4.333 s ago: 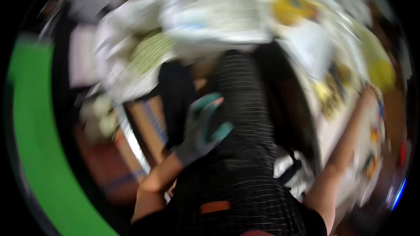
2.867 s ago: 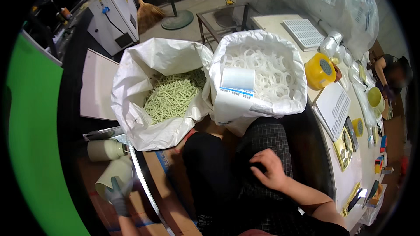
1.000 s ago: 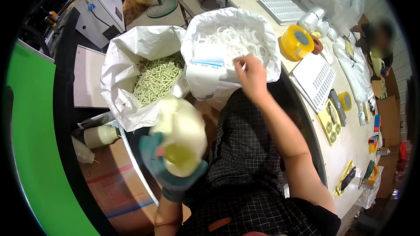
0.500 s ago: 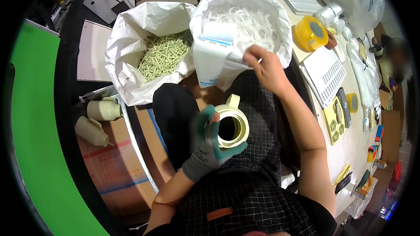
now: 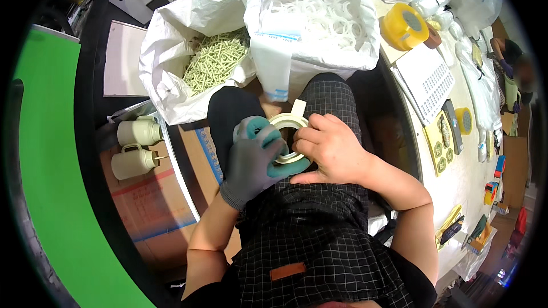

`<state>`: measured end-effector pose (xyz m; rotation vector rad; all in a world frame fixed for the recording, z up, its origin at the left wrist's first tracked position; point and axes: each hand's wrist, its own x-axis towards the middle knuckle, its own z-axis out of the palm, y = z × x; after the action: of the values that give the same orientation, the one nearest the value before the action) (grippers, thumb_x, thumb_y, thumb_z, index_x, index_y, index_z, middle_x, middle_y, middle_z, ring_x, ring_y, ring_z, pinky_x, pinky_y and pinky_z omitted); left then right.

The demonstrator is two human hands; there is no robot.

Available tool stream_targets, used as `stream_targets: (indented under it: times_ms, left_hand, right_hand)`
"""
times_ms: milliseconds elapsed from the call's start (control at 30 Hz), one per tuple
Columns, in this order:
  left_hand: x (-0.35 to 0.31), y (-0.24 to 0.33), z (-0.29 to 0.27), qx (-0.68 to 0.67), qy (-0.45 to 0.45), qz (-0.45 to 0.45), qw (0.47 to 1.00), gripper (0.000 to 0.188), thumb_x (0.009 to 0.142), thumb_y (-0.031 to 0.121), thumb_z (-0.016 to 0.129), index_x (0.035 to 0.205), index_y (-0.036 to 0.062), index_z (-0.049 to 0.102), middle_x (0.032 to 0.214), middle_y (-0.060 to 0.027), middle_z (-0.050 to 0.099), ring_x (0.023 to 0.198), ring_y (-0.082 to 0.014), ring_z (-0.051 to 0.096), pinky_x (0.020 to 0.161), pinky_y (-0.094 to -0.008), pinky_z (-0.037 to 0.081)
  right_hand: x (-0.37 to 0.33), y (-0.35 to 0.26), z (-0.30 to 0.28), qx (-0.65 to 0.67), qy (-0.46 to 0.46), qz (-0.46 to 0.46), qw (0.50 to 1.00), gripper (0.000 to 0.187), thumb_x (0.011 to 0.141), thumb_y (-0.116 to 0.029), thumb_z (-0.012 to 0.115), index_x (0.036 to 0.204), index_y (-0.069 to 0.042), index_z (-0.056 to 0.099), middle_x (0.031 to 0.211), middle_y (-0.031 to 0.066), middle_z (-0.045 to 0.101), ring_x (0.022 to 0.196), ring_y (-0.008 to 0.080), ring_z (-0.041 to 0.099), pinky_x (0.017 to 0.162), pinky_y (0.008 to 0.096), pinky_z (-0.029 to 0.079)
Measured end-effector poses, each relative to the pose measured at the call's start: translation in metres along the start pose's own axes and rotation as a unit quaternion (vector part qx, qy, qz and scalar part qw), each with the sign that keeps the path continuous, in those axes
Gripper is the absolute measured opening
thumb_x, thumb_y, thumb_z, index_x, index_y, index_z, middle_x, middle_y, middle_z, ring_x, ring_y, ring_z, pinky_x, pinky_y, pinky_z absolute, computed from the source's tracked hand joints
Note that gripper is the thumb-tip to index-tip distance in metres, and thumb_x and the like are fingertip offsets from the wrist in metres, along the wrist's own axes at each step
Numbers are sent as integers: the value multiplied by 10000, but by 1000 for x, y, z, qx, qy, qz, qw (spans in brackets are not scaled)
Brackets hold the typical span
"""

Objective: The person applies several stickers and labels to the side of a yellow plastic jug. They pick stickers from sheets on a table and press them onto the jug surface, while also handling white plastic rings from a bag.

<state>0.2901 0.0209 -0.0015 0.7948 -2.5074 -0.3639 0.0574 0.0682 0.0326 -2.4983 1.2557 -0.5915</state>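
- Half a second back my bare right hand point(image 5: 337, 147) was up by the ring sack, upper middle; now it's down mid-frame on the pale green jug point(image 5: 281, 120).
- Left hand point(image 5: 257, 153), in the grey-and-teal glove point(image 5: 242, 178), is wrapped round the jug from the left, mouth facing up at me.
- Right fingers are curled over the mouth's right side. Can't tell if they're pinching anything, my knuckles hide it.
- Jug sits dead centre of the frame, over my lap, stubby handle point(image 5: 298, 108) pointing at the top edge.
- Handling, just my guess: light, stiff moulded plastic, not fragile, but smooth enough to twist on bare skin. I'd cup the body just under the rim with the coated glove and leave the handle for carrying.
- Further out, upper middle: white sack of clear rings point(image 5: 325, 67). Those look bendy and slick, so pinch one by its edge.
- Left of that, sack of green sticks point(image 5: 162, 71).
- Far left, two more jugs point(image 5: 137, 133) on their sides.
- Right side, cluttered table point(image 5: 448, 191) with a fat yellow tape roll point(image 5: 402, 25), upper right.
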Motion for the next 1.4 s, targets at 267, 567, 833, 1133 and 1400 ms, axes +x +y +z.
stream_targets:
  times_ms: [267, 567, 833, 1133, 1400]
  left_hand:
    - [12, 19, -13, 132, -2, -7, 991, 417, 860, 333, 750, 1180, 79, 667, 1092, -81, 566, 1165, -303, 555, 1129, -652, 387]
    - [61, 15, -38, 172, -101, 25, 980, 188, 783, 177, 722, 954, 103, 744, 1116, -112, 627, 1175, -334, 569, 1052, -498, 477]
    - [63, -10, -36, -29, -118, 28, 992, 299, 780, 199, 802, 1035, 87, 694, 1119, -82, 671, 920, -310, 679, 810, -427, 566]
    - [128, -197, 39, -304, -223, -381, 844, 792, 769, 301, 939, 1386, -56, 595, 1271, -157, 689, 1049, -202, 696, 914, -321, 566]
    - [76, -135, -19, -468, -173, -323, 804, 447, 881, 137, 823, 1250, -76, 688, 1112, -101, 758, 961, -138, 706, 890, -310, 573]
  right_hand:
    - [1, -4, 26, -35, 91, -11, 995, 422, 625, -379, 885, 818, -76, 664, 876, 23, 567, 836, 226, 561, 693, 333, 555]
    - [-3, -1, 32, -43, 125, -42, 990, 407, 735, -421, 831, 752, -70, 625, 843, 48, 559, 798, 235, 554, 649, 343, 545]
    - [-15, -2, 30, 7, 146, -46, 988, 423, 653, -415, 869, 801, -101, 628, 905, 31, 595, 796, 231, 567, 629, 374, 541]
    - [-32, -17, 40, 210, 307, 15, 928, 427, 806, -258, 849, 1134, -62, 657, 1121, 99, 651, 944, 254, 646, 758, 375, 555]
    - [13, 59, 84, 434, 293, 336, 783, 604, 904, -108, 790, 1414, 63, 516, 1347, 173, 665, 1218, 202, 633, 1019, 341, 503]
